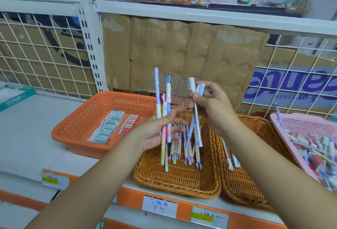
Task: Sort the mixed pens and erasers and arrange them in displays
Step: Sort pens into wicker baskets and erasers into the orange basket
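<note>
Eraser tray (80,141) left; pen basket (175,181) centre; second basket (242,185), mixed tray (300,122) right.

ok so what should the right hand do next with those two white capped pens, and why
Probably lower the right hand and drop its two white-capped pens into the right wicker basket: two matching pens already lie there, while the middle basket holds the purple-pronged kind.
</note>
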